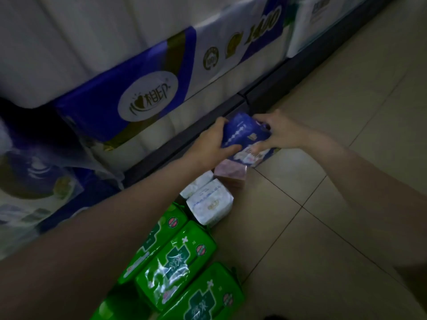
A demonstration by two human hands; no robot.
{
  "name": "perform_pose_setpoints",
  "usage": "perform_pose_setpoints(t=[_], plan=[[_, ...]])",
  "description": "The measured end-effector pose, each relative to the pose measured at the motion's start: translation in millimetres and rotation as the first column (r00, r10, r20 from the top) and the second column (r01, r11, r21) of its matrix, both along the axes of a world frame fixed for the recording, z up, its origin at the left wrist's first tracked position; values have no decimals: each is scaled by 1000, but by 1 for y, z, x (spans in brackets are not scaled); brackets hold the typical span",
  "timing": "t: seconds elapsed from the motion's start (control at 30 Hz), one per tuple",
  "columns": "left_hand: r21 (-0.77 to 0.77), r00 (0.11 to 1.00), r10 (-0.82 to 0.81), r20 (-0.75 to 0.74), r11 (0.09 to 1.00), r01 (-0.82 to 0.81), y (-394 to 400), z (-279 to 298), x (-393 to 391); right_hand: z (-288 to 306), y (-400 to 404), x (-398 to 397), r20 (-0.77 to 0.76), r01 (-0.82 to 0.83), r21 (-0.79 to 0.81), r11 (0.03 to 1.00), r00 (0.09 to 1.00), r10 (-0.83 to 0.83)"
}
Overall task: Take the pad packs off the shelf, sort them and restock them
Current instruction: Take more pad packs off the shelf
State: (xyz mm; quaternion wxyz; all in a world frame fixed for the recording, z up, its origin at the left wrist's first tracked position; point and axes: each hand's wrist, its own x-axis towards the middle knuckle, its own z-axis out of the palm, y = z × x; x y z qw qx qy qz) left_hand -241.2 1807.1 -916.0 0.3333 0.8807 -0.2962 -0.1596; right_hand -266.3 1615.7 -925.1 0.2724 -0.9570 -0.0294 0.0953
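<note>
While you crouch by the shelf base (208, 125), your left hand (213, 144) and right hand (280, 132) both grip a dark blue pad pack (242, 132), held just above the floor (323, 204). Below it lie a pink pack (231, 173), two white packs (209, 204) and green packs (178, 262) in a row.

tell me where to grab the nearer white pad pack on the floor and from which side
Grip the white pack across its two long flat faces, coming from above. It lies tilted with its top face exposed, and its right side is open to bare floor tile, while another white pack and the green packs crowd its other sides.
</note>
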Motion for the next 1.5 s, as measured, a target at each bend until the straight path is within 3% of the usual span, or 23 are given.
perform_pose_setpoints(t=[0.1, 0.17, 0.23, 0.33, 0.5, 0.57, 0.77, 0.93, 1.1, 1.2, 1.27, 1.4, 1.5], plan=[[256, 989, -116, 96, 963, 88, -12, -22, 8, 0, -28, 0, 16, 69, -379, 923, 998, -68], [485, 950, -287, 121, 852, 196, -14, -39, 13, -14, -40, 1, -18, 108, -552, 827, 990, -142], [639, 902, -424, 80, 716, 280, -16, -53, 14, -39, -42, 4, -51, 111, -626, 772, 982, -182], [740, 882, -464, -86, 563, 368, -23, -66, 15, -70, -34, 11, -74, 65, -663, 746, 986, -152], [778, 851, -472, -231, 436, 453, -40, -84, 23, -95, -23, 24, 22, 100, -708, 699, 992, -120], [791, 866, -445, -230, 433, 432, -44, -88, 31, -98, -24, 30, 58, 120, -702, 702, 992, -112], [911, 899, -407, -162, 287, 294, -35, -95, 37, -110, -25, 35, 1, 55, -558, 828, 998, -65], [840, 891, -454, -6, 481, 251, -38, -72, 36, -94, -24, 26, 51, 125, -420, 899, 992, -114], [793, 784, -584, 213, 571, 210, -45, -9, 35, -33, -22, 25, 290, 214, -243, 946, 947, -139], [618, 631, -587, 507, 758, 208, -39, 56, 30, 42, -17, 20, 519, 353, -147, 924, 823, -232], [514, 508, -566, 649, 819, 256, -32, 112, 23, 104, -11, 16, 650, 423, -44, 905, 700, -296], [280, 334, -314, 889, 949, 148, -6, 234, 11, 227, 15, 8, 821, 403, 100, 910, 483, -304], [164, 233, -158, 959, 986, -5, 27, 322, 10, 310, 44, 8, 905, 366, 114, 923, 344, -248]])
